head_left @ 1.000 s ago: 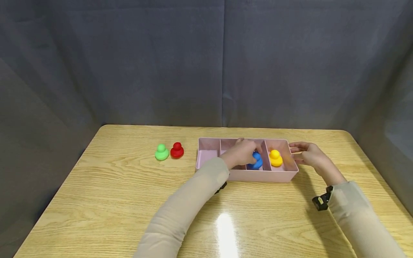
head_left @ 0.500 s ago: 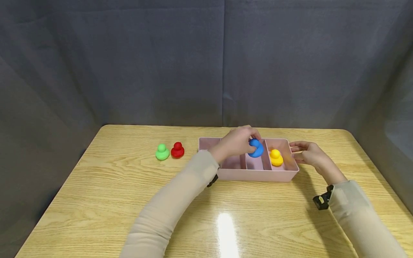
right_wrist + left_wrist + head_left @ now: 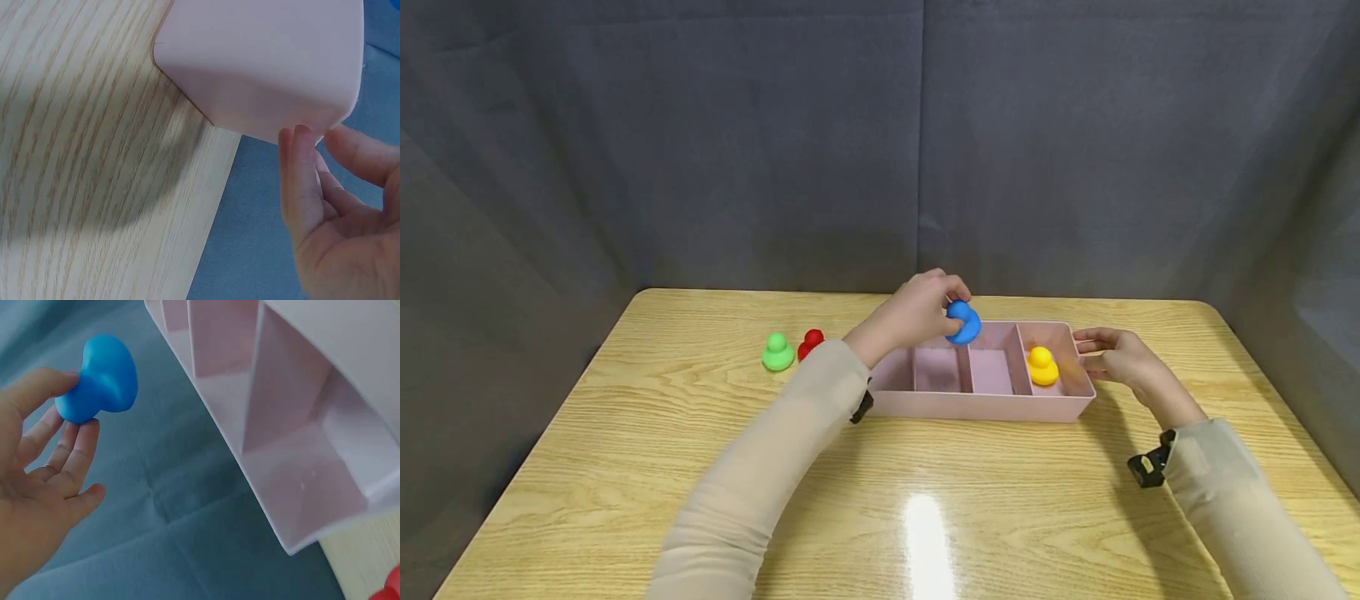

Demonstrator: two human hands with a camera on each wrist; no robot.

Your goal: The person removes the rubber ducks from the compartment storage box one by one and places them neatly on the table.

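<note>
**Blue duck held above the divided tray**

While it is pinched between the thumb and fingertips of the left hand (image 3: 917, 312), the blue duck (image 3: 963, 322) is held at frame centre, above the back rim of the pink tray (image 3: 992, 407), clear of its walls. Smooth, rounded rubber is seen on the duck; the tray is matte plastic with thin dividers. A yellow duck (image 3: 1042, 367) sits in the rightmost compartment. The tray's right end is touched by the straight, close-set fingers of the right hand (image 3: 1120, 358). Left of the tray, a green duck (image 3: 777, 352) and a red duck (image 3: 810, 342) stand on the glossy wooden table (image 3: 625, 433).
</note>
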